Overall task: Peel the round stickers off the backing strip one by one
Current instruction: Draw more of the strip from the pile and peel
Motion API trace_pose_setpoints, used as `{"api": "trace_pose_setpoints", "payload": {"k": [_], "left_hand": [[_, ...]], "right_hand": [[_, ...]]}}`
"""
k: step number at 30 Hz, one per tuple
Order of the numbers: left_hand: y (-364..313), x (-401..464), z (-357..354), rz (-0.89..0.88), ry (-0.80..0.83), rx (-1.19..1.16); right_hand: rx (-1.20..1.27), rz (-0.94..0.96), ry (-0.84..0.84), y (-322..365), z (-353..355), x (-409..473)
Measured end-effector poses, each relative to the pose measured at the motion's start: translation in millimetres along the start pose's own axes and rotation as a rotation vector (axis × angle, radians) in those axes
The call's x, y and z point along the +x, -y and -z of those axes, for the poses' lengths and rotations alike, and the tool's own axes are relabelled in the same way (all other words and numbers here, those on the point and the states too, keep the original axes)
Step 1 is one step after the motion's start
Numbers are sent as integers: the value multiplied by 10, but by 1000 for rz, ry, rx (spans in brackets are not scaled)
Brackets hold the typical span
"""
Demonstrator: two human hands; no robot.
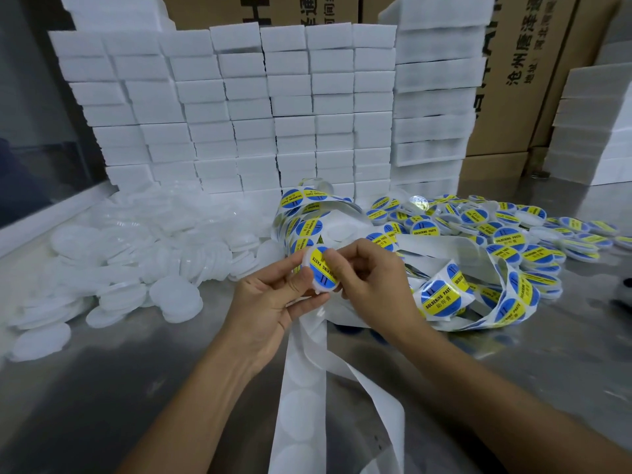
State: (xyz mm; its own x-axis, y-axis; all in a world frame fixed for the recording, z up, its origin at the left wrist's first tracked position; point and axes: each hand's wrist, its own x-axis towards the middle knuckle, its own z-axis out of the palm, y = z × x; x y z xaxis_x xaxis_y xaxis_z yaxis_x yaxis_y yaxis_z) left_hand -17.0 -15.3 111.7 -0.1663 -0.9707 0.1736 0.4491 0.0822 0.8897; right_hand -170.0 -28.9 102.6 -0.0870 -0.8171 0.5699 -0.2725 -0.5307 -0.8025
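Where both hands meet above the steel table, the following is recorded.
Left hand: curled round a white round lid, gripped at its left and lower edge.
Right hand: fingertips bent onto the lid's upper right edge, where a blue-and-yellow "SOLDERING PASTE" sticker is seen on the lid face.
Backing strip: emptied length is draped from below the hands toward the camera; stickered coils are heaped just right of the hands.
Unlabelled lids: piled at left.
Labelled lids: spread at right.
Foam blocks: stacked behind.
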Motion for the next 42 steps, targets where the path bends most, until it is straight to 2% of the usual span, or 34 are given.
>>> {"api": "trace_pose_setpoints", "payload": {"k": [4,7,12,16,23,28,34,38,42], "left_hand": [[6,-22,-22,-44,46,54],[-2,-24,-6,-48,73,67],[-20,17,84,-60,0,37],[0,10,100,-65,-37,131],[50,-13,51,-109,-176,243],[43,-9,57,-151,-204,256],[13,8,91,-144,-273,235],[27,11,89,-131,-272,238],[6,2,109,-122,-180,239]], "right_hand": [[-50,-64,-90,15,-8,-17],[49,-39,-72,34,5,-7],[86,18,44,12,-18,-41],[70,54,162,1,-62,-118],[58,-6,100,-6,-66,-127],[78,6,143,-14,-99,-128],[-288,284,189,-52,-24,-103],[-350,318,205,-17,16,-59],[-349,329,205,10,56,-32]]}}
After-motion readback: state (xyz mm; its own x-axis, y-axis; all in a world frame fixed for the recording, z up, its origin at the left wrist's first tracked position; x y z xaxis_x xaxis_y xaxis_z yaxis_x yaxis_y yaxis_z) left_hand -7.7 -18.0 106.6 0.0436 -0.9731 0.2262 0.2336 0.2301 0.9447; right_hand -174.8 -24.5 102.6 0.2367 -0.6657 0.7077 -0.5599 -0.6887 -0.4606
